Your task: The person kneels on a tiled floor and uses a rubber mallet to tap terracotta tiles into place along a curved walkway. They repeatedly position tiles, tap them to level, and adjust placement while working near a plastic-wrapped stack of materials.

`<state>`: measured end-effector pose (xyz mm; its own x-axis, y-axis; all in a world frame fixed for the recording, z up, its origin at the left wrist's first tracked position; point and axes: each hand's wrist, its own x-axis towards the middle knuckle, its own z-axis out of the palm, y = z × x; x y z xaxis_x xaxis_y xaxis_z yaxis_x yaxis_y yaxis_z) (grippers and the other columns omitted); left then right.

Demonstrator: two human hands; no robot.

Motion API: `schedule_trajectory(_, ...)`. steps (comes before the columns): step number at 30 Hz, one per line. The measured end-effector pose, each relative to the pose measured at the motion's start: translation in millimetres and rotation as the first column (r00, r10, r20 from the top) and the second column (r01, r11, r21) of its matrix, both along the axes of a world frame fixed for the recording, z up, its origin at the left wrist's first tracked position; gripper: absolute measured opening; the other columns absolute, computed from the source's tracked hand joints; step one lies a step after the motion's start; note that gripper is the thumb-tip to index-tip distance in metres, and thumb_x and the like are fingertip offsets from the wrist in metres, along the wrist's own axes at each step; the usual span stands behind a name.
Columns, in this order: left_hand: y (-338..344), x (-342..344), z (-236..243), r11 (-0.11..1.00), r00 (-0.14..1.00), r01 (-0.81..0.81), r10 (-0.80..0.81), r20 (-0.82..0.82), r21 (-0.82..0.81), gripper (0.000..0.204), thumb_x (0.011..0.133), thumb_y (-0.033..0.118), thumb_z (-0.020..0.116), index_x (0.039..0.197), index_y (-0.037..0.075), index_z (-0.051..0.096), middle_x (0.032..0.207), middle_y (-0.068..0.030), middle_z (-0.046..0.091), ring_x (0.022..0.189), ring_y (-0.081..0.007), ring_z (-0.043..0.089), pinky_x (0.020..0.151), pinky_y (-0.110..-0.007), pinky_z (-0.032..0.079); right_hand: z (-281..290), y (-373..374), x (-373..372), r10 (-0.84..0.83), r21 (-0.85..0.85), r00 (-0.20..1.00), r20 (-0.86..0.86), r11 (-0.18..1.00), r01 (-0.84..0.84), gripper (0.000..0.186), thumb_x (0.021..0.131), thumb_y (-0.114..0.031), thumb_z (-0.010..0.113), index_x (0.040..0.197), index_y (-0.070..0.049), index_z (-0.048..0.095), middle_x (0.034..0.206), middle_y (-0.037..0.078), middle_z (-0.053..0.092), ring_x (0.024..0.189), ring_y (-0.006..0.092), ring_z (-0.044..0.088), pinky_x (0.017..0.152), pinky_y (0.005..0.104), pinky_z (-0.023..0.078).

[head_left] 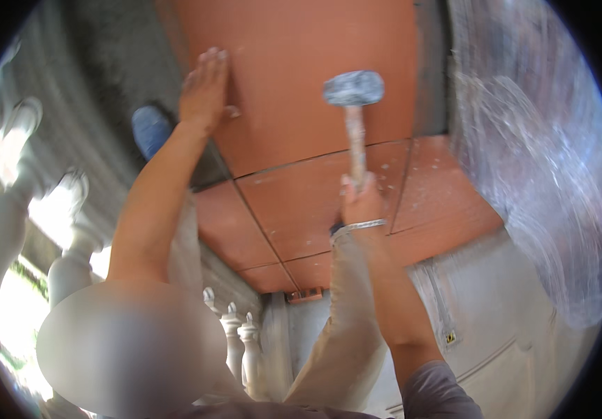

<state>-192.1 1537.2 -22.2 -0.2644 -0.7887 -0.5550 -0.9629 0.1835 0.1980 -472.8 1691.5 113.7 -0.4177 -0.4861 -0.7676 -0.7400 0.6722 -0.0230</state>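
A mallet with a pale, smeared head (pixel 354 89) and a light handle is held in my right hand (pixel 361 200), fingers wrapped round the handle's lower end. Its head is over a large terracotta-coloured tile (pixel 283 77); whether it touches the surface I cannot tell. My left hand (pixel 205 87) lies flat with fingers stretched out at the left edge of this tile. More reddish tiles (pixel 301 202) lie nearer me, parted by dark joints. A small light fragment (pixel 232 111) is beside my left hand.
Grey bare mortar or concrete (pixel 115 63) runs along the left of the tile. Beyond it stand pale balusters (pixel 4 230). Clear plastic sheeting (pixel 524 153) covers something on the right. My blue shoe tip (pixel 150 129) shows near my left forearm. A greyish panel (pixel 482 300) lies lower right.
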Motion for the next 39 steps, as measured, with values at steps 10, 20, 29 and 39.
schedule_trajectory(10, -6.3, -9.6, 12.7, 0.998, 0.994, 0.046, -0.050, 0.099, 0.033, 0.126, 0.058, 0.032, 0.090, 0.157, 0.011, 0.014, 0.165, -0.0090, 0.014, 0.151, -0.0275, 0.018, 0.118, -0.046, 0.032, 12.6, -10.7, -6.0, -0.034, 0.152, 0.997, 0.070, 0.988, 0.023, 0.044, 0.095, -0.037, 0.057, 0.115, 0.002, 0.052, 0.097, 0.032, 0.066, 0.092, 0.0473, 0.065, 0.080, 0.0531, 0.052)
schedule_trajectory(20, -6.3, -4.3, 5.1, 0.992, 0.995, 0.094, -0.093, 0.020, -0.079, 0.131, 0.053, 0.037, 0.092, 0.154, 0.000, 0.017, 0.161, -0.0204, 0.020, 0.148, -0.0379, 0.023, 0.118, -0.046, 0.029, -0.5, 2.1, -26.3, 0.053, 0.212, 0.999, 0.005, 0.976, -0.053, 0.038, 0.093, -0.036, 0.063, 0.111, -0.003, 0.052, 0.095, 0.031, 0.067, 0.090, 0.0471, 0.066, 0.079, 0.0532, 0.053)
schedule_trajectory(29, -121.3, 11.8, 24.0, 0.942, 0.971, 0.182, -0.128, -0.202, 0.283, 0.090, 0.075, 0.048, 0.078, 0.144, 0.003, 0.042, 0.156, -0.0212, 0.032, 0.146, -0.0318, 0.031, 0.109, -0.052, 0.037, 3.0, -8.2, -39.7, 0.323, 0.148, 0.946, 0.018, 0.935, -0.322, 0.041, 0.088, -0.030, 0.066, 0.114, 0.001, 0.060, 0.107, 0.031, 0.065, 0.099, 0.0432, 0.066, 0.086, 0.0490, 0.053)
schedule_trajectory(39, -416.3, 73.7, -6.1, 0.986, 1.000, -0.008, 0.008, 0.001, -0.164, 0.128, 0.062, 0.058, 0.086, 0.157, 0.009, 0.014, 0.164, -0.0177, 0.011, 0.152, -0.0355, 0.010, 0.118, -0.056, 0.024, 94.8, -323.1, 17.2, 0.505, -0.599, 0.857, -0.099, 0.658, -0.457, 0.062, 0.090, -0.006, 0.054, 0.149, -0.001, 0.037, 0.148, 0.024, 0.046, 0.136, 0.0319, 0.047, 0.110, 0.0392, 0.039)
